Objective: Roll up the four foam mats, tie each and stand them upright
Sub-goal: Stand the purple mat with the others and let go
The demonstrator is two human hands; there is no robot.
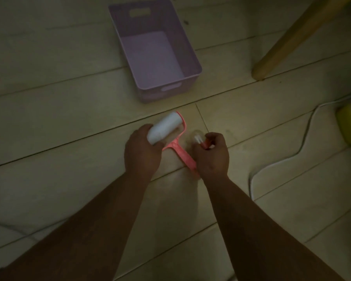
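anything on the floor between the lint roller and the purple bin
Nothing: in the head view only bare floor, crossed by one seam, lies between the lint roller and the purple bin.

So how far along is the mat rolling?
Nothing looks done: no rolled or tied mat shows. In hand instead: the left hand grips a pink lint roller by its white roll, and the right hand pinches a small red-and-white item. All four mats seem left to do.

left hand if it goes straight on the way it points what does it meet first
The left hand grips the lint roller; past it lies floor, then probably the near wall of the purple bin, though depth is unclear.
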